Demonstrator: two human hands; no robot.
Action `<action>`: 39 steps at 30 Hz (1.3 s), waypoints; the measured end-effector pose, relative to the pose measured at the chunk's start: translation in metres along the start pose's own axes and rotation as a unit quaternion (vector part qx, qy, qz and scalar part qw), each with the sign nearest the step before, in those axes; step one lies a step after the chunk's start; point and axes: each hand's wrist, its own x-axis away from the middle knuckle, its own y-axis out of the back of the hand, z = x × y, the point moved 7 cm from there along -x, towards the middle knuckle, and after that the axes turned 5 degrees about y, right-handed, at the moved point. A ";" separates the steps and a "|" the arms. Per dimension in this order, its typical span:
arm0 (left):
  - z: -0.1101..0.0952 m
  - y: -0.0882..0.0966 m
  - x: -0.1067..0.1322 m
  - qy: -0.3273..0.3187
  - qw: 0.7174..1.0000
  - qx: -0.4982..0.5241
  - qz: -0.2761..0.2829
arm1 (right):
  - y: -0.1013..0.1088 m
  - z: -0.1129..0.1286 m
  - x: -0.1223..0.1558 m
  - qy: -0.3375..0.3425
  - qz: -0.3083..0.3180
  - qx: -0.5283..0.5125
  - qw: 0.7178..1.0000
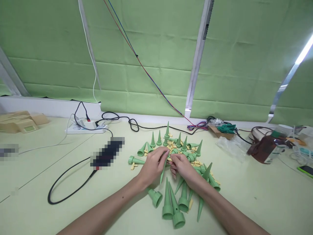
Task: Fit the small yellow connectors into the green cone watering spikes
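My left hand [152, 165] is closed around a green plastic watering spike [162, 175], whose tip points down toward me. Close against it, my right hand [184, 167] has its fingers pinched on a small yellow valve piece [169, 159], partly hidden by the fingers. Whether the two parts touch, I cannot tell. Around both hands lie many more green spikes, some upright like the tall spike [167, 131], others on their sides like the front spike [167, 205]. Loose yellow valves [133, 166] are scattered among them, with a heap behind my hands.
A blurred dark device [107, 152] with a looped black cable lies at left, before a white power strip [85, 128]. Yellowish boxes [23, 121] sit far left. At right are a clear plastic bag [231, 147], a brown bottle [265, 150] and a phone [306, 170].
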 end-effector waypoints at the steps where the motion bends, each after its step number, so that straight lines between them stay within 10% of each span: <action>1: -0.001 0.000 0.000 -0.006 1.000 -0.002 -0.001 | -0.001 0.002 0.001 -0.007 0.000 -0.013 1.000; 17: 0.006 0.013 0.000 0.089 0.992 0.043 -0.071 | 0.020 0.034 0.006 0.185 -0.124 0.060 0.973; 26: 0.033 -0.016 0.000 0.293 0.905 0.300 0.073 | 0.014 0.047 0.019 0.243 -0.101 0.161 0.951; 39: 0.015 -0.026 0.004 0.222 0.885 0.369 0.176 | 0.016 0.047 0.017 0.237 -0.093 0.148 0.956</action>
